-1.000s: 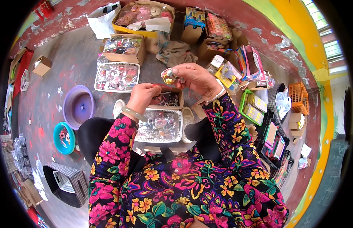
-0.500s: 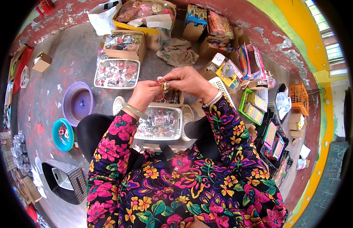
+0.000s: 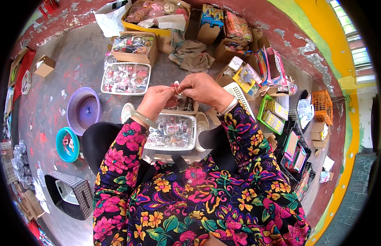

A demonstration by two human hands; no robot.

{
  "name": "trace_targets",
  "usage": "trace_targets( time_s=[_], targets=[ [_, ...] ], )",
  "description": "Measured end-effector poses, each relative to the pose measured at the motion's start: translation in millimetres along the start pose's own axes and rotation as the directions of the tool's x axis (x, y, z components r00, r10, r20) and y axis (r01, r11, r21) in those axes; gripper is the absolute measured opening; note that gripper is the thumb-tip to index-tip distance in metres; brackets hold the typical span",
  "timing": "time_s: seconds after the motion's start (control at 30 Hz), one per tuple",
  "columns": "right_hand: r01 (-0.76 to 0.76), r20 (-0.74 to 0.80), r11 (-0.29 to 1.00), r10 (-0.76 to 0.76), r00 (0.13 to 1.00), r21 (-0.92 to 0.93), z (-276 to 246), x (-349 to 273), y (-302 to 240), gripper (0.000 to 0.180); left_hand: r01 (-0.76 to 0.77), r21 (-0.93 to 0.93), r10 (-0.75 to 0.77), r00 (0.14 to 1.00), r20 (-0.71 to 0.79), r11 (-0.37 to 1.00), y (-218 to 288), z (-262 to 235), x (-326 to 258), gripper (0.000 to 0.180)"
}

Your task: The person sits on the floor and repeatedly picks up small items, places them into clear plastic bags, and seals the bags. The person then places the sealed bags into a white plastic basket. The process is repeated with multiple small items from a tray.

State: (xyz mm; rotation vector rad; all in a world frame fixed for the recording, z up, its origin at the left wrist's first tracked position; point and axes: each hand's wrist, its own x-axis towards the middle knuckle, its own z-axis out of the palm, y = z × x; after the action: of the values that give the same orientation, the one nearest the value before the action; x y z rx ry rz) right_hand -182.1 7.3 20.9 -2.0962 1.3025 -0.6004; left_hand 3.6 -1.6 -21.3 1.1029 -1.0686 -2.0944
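In front of my chest, my left hand [image 3: 152,103] and my right hand [image 3: 206,91] meet, fingers pinched on a small pinkish-white loop [image 3: 177,85] with a shiny bead on it. It looks like a hair tie, though much of it is hidden by the fingertips. Below my hands, between my feet, sits a white plastic basket [image 3: 170,148] holding many small clear packets. Just beyond this basket is an open cardboard box [image 3: 179,112] with dark small pieces inside, partly covered by my hands.
Farther off stand a white tray [image 3: 124,94] of packets and a carton [image 3: 146,58]. On the left are a purple basin [image 3: 77,110], a teal basin [image 3: 67,157] and a checked bin [image 3: 82,192]. A green basket [image 3: 269,126] and an orange crate [image 3: 321,108] are to the right.
My fingers have shifted on the small looped piece; its golden bead was plainer before and is now more covered. Both hands remain in nearly the same place.
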Motion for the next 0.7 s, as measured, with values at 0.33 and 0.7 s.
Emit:
trace_targets(
  time_s=[0.33,0.7],
  targets=[
    [-0.229,0.041,0.933,0.227,0.973,0.278,-5,2,-12,0.018,-0.008,-0.103,0.008,1.000,-0.004,0.995,1,2,-1,0.022],
    [-0.097,-0.192,0.995,0.100,0.976,0.022,-2,0,-20,0.011,-0.057,-0.190,0.056,0.998,-0.012,0.980,6,6,-5,0.024]
  ],
)
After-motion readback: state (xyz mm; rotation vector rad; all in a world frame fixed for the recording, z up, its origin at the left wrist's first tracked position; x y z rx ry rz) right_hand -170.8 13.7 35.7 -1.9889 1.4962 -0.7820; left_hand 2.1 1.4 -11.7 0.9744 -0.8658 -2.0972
